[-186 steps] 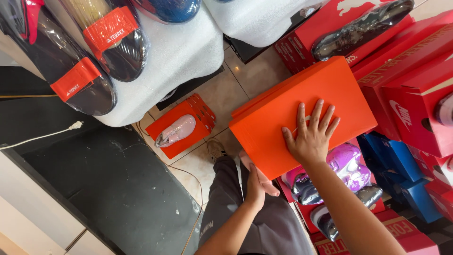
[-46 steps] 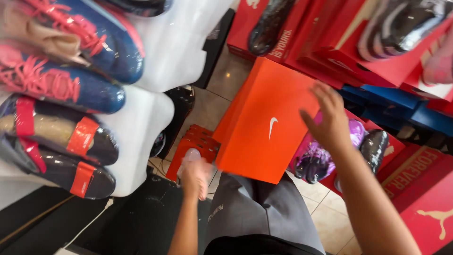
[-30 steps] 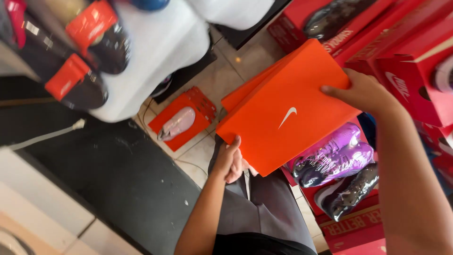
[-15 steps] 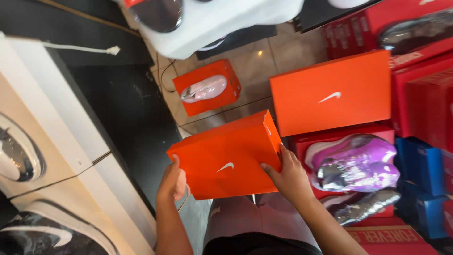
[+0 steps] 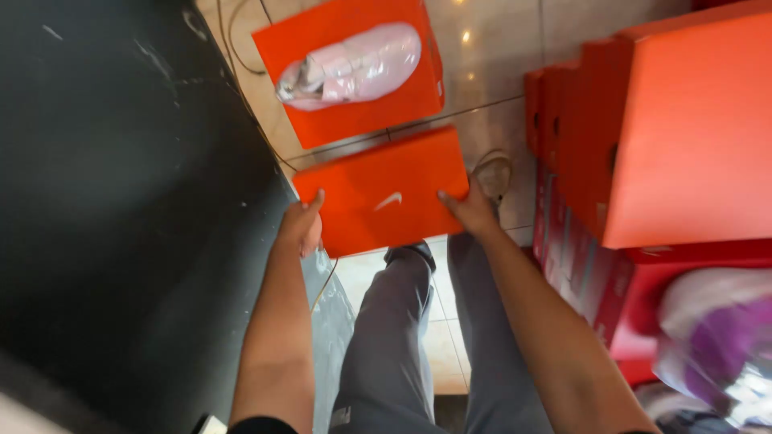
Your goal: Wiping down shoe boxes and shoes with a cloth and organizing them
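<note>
I hold an orange shoebox lid [image 5: 383, 193] flat above the tiled floor, low over my knees. My left hand [image 5: 301, 227] grips its left edge and my right hand [image 5: 469, 210] grips its right edge. Just beyond it on the floor lies an open orange shoebox [image 5: 354, 68] with a pale pink wrapped shoe [image 5: 351, 66] inside. My grey trouser legs and a beige shoe [image 5: 492, 172] show beneath the lid.
A stack of orange shoeboxes [image 5: 675, 137] rises on the right, above red boxes [image 5: 611, 289] holding a purple wrapped shoe [image 5: 716, 345]. A black mat [image 5: 121, 201] covers the left. A thin cable [image 5: 241, 56] runs along the floor.
I lifted the orange lid off the box on the right, took it in both hands and lowered it toward the floor, near the open box with the pink shoe.
</note>
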